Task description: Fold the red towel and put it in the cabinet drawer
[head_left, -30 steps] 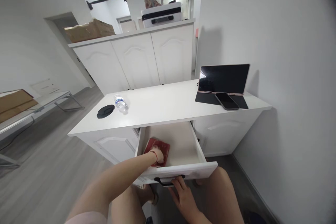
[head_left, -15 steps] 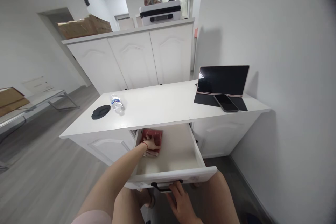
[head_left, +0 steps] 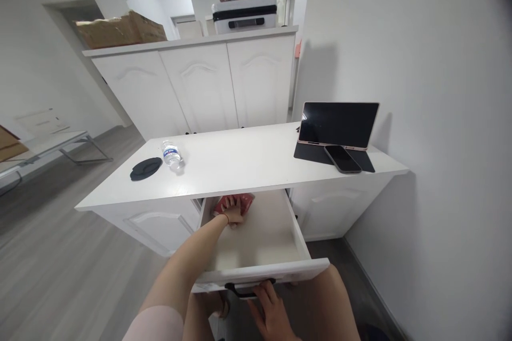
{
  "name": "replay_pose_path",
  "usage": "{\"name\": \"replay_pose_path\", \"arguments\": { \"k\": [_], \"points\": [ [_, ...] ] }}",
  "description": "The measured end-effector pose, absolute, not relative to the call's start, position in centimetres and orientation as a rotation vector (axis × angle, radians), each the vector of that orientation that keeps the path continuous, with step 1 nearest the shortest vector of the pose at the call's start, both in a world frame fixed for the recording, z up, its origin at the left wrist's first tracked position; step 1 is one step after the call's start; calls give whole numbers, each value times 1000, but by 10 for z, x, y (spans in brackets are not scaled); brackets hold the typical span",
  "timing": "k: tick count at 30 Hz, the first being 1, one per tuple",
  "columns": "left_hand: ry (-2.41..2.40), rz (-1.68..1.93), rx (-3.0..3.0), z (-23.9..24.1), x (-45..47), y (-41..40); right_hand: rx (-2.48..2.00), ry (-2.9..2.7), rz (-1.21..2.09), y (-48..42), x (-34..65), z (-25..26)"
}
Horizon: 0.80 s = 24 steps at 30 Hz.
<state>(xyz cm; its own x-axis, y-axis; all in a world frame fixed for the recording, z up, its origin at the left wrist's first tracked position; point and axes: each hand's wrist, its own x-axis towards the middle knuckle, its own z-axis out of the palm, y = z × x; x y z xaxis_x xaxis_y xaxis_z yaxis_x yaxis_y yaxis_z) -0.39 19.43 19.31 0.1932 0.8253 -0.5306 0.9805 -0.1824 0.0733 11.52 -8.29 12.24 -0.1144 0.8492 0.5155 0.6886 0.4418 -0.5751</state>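
Observation:
In the head view, my left hand [head_left: 233, 211] reaches into the pulled-out white drawer [head_left: 264, 240]. Its fingers are bent over a flat red packet [head_left: 246, 202] at the drawer's back left corner, holding it against the bottom. Part of the packet is covered by the hand and the tabletop edge, and its kind cannot be made out. Below the drawer front, my right hand [head_left: 271, 309] has its fingers hooked on the right part of the black drawer handle [head_left: 236, 292]. The drawer's bottom is bare around the packet.
Above the drawer is a white tabletop [head_left: 236, 162]. A water bottle [head_left: 172, 155] lies at its left beside a black flat disc [head_left: 146, 169]. A tablet [head_left: 339, 125] and phone [head_left: 343, 159] are at the right. My knees flank the drawer; a wall stands right.
My left hand has shifted deeper into the drawer, and the red packet has moved back and turned with it. My right hand stays at the handle. The view has shifted slightly.

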Motion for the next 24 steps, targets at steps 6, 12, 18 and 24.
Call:
{"name": "replay_pose_path", "arguments": {
  "k": [6, 12, 18, 24],
  "points": [
    [1503, -458, 2215, 192, 18, 199, -1299, -1862, 254, -83, 115, 124],
    [1288, -413, 2333, 196, 60, 204, -1296, -1885, 258, -81, 115, 124],
    [1176, -292, 2432, 192, 83, 209, -1319, -1918, 272, -80, 116, 124],
    [922, -343, 2473, 187, 80, 206, -1328, -1923, 296, -82, 117, 125]
  ]
}}
